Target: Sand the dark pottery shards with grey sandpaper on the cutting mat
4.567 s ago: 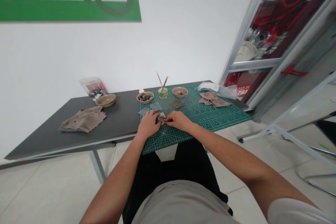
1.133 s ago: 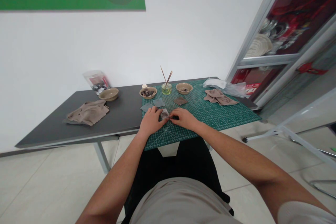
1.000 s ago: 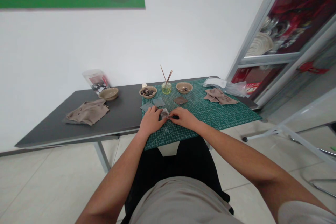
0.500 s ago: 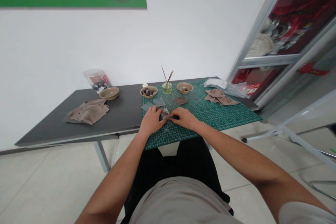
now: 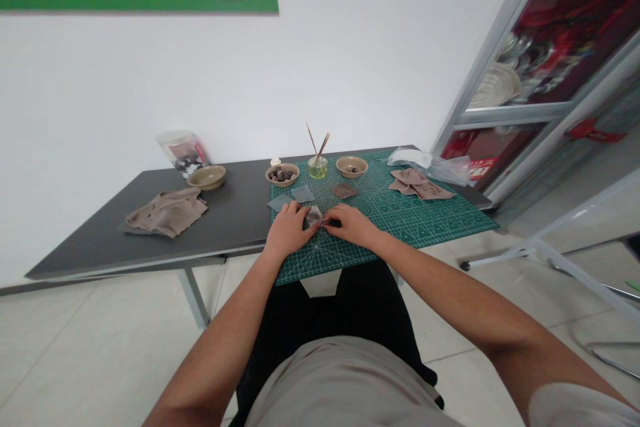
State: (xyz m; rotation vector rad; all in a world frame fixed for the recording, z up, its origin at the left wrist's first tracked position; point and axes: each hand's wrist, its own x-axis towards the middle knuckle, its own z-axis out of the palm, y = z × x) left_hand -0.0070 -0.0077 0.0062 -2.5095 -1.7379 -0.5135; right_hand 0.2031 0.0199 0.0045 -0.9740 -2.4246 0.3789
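On the green cutting mat (image 5: 400,220), my left hand (image 5: 289,230) presses a small crumpled sheet (image 5: 314,215), whitish grey with dark smudges, between thumb and fingers; it looks like a piece of sandpaper seen from behind. The fingers of my right hand (image 5: 347,223) are pinched at the sheet's right edge on something tiny that they mostly hide. Just beyond the hands lie two grey square sheets (image 5: 303,194) and a brown square sheet (image 5: 345,191). Farther back stand a bowl of dark and tan pebble-like pieces (image 5: 283,175) and a bowl with a few such pieces (image 5: 352,167).
A glass jar (image 5: 318,168) of yellowish liquid holds thin sticks. Brown cloths lie left (image 5: 167,212) and right (image 5: 417,184). A third bowl (image 5: 207,177) stands by a tilted clear tub (image 5: 183,152). Plastic bags (image 5: 430,165) lie at the back right, near a glass-fronted cabinet (image 5: 520,73).
Compared with the oldest frame, the view has shifted and more of the sheet shows between my hands. Over the last second, both hands stay at nearly the same place.
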